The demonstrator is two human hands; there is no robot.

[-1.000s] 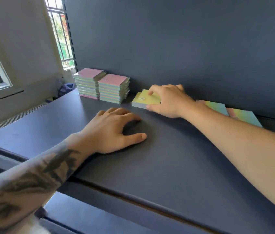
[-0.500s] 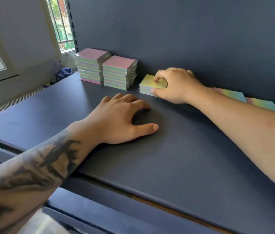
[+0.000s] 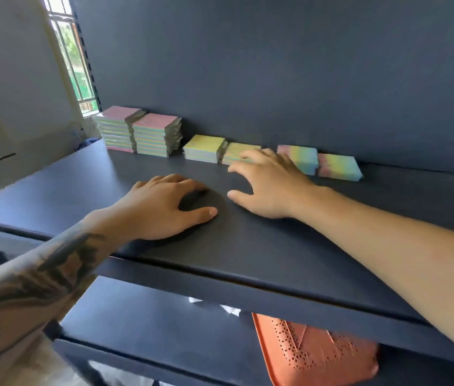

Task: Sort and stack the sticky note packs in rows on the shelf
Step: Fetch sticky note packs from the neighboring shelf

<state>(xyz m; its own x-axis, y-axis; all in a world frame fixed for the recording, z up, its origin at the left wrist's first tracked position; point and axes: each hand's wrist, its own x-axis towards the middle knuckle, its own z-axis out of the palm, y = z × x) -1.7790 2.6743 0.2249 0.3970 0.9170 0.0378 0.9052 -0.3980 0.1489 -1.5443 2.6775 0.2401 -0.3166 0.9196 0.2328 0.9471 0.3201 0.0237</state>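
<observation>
Sticky note packs in a row along the back of a dark shelf (image 3: 276, 246), both hands empty.

Item: two tall pink-topped stacks (image 3: 139, 132) at the left end, touching side by side against the back panel (image 3: 276, 65); just right of them two low yellow-topped stacks (image 3: 205, 147), the second partly hidden by fingers; then two low rainbow-topped stacks (image 3: 340, 166), the nearer one partly covered by the hand. Right hand (image 3: 271, 185): fingers spread wide and relaxed, holding nothing, fingertips over the second yellow stack; contact cannot be told. Left hand (image 3: 164, 207): palm down on the shelf surface, fingers loosely arched, thumb out, gripping nothing; tattooed forearm. Surroundings: lower shelf (image 3: 150, 324) with an orange perforated item (image 3: 315, 349); barred window (image 3: 72, 59) at far left.
</observation>
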